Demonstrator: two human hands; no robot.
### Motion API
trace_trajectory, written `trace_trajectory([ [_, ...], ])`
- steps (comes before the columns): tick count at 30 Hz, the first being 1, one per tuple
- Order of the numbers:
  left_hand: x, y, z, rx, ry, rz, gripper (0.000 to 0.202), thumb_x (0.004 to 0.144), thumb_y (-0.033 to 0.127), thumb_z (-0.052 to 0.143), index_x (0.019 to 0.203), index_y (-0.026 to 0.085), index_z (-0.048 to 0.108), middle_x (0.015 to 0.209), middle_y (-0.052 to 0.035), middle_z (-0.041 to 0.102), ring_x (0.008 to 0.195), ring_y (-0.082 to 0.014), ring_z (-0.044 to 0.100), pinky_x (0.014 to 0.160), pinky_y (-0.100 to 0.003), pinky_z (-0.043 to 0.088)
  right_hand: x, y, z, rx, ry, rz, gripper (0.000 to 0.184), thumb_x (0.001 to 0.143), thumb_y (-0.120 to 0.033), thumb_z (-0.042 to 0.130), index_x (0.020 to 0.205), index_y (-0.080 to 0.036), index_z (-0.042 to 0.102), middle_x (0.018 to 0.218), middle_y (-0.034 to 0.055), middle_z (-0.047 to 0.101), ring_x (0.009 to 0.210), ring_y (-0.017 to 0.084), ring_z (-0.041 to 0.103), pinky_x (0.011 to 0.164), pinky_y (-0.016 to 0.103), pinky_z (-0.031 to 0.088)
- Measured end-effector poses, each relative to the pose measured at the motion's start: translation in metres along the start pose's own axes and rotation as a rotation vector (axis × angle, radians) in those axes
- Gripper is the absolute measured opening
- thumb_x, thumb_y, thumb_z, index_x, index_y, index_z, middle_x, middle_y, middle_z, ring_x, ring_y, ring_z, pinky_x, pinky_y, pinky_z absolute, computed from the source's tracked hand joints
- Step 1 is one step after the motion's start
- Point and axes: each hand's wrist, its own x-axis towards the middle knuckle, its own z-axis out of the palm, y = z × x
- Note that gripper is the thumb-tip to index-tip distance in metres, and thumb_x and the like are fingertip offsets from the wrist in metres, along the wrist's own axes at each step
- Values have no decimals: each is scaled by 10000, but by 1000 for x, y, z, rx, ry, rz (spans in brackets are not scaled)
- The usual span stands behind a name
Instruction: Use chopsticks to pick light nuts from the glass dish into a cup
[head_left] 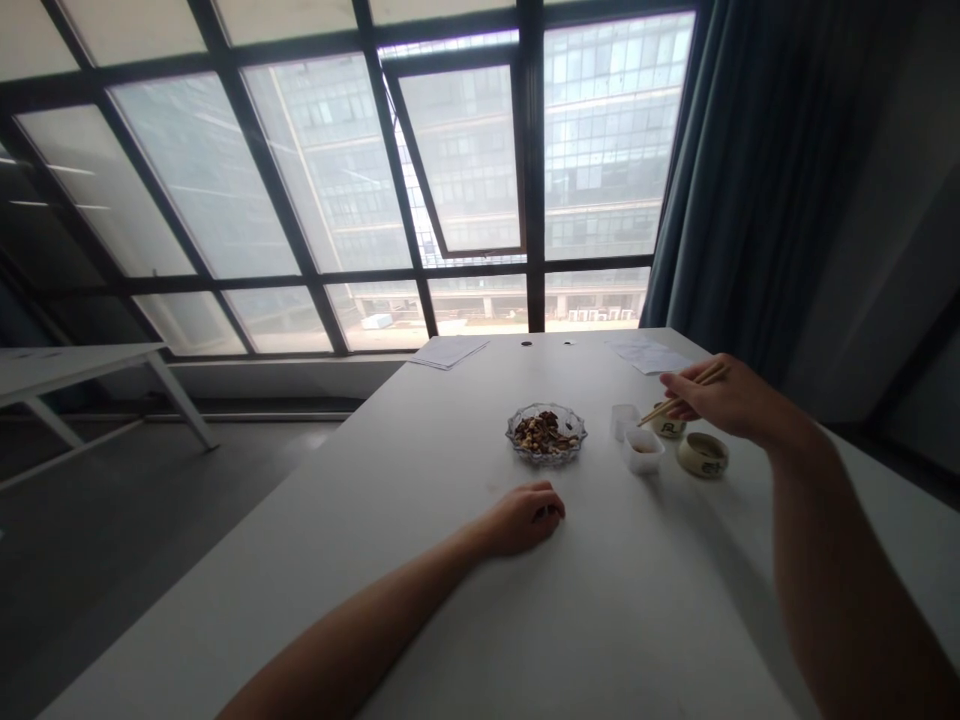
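My right hand (712, 392) is closed around a pair of wooden chopsticks (679, 396). Their tips point down and left, over a small white plastic cup (643, 452) with a little brownish food in it. Beside that stands another clear plastic cup (624, 421). Two round ceramic pots are close by: one pale pot (703, 455) is in front, the other pot (670, 424) sits partly hidden below my right hand. My left hand (525, 517) rests loosely curled on the table, with nothing visible in it. Just beyond it lies a scalloped glass dish (547, 457) of mixed brown and pale dried food pieces (544, 432).
The white table (420, 480) stretches away toward a large gridded window with one tilted pane (465, 160). Sheets of paper (448, 352) lie at the far left corner, and more paper (649, 355) at the far right. A blue curtain (742, 200) hangs at right; another table (75, 370) stands left.
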Motion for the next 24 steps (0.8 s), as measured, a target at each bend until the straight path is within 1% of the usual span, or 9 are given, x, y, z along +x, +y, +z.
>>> trace_trajectory([
  [1, 0, 0, 0, 1, -1, -4, 181, 904, 141, 588, 1015, 183, 724, 974, -48, 660, 839, -151, 603, 785, -222, 487, -1, -4, 5, -3, -23, -5, 377, 771, -512, 849, 753, -144, 768, 701, 181, 756, 564, 302, 739, 520, 400, 635],
  [3, 1, 1, 0, 2, -6, -12, 179, 905, 146, 590, 1015, 183, 726, 974, -48, 658, 829, -150, 600, 779, -224, 489, -2, -12, 18, 5, -119, -5, 382, 823, -522, 805, 798, -142, 776, 760, 176, 772, 648, 295, 763, 565, 369, 646],
  [6, 1, 1, -1, -5, -15, -14, 178, 906, 152, 591, 1020, 183, 725, 977, -49, 657, 813, -147, 596, 764, -224, 490, -3, -19, 46, 62, -232, -24, 354, 842, -492, 801, 813, -141, 775, 791, 160, 782, 705, 272, 770, 606, 324, 642],
  [10, 0, 1, -1, -8, -2, -7, 174, 901, 146, 595, 1012, 181, 724, 973, -48, 654, 809, -144, 593, 764, -221, 487, 1, -9, 85, 9, -339, -28, 336, 829, -463, 817, 762, -137, 767, 714, 134, 770, 650, 244, 750, 561, 278, 600],
  [12, -1, 0, -2, -5, 6, 4, 174, 897, 138, 596, 1009, 182, 722, 970, -45, 654, 811, -143, 592, 769, -219, 484, 4, 0, 99, -6, -351, -10, 315, 832, -429, 817, 734, -137, 755, 684, 126, 760, 627, 236, 744, 538, 266, 581],
  [15, -2, -2, -3, -3, 1, 13, 184, 895, 129, 592, 1015, 183, 720, 969, -46, 657, 818, -145, 596, 776, -221, 484, 6, 7, 113, -51, -323, 15, 284, 837, -380, 807, 693, -146, 734, 624, 104, 736, 597, 231, 738, 505, 250, 549],
  [19, -4, -4, -5, -5, -9, 23, 185, 901, 133, 587, 1020, 183, 721, 972, -52, 664, 832, -154, 604, 789, -227, 488, 3, 6, 122, -150, -298, -31, 275, 881, -325, 729, 656, -166, 722, 586, 87, 723, 570, 215, 721, 497, 243, 518],
  [24, -6, -5, -6, 1, -1, 36, 187, 902, 137, 588, 1020, 189, 724, 973, -50, 665, 829, -153, 606, 788, -222, 486, -1, 3, 129, -165, -272, -103, 312, 877, -351, 705, 613, -183, 708, 568, 83, 716, 532, 209, 685, 487, 260, 500],
])
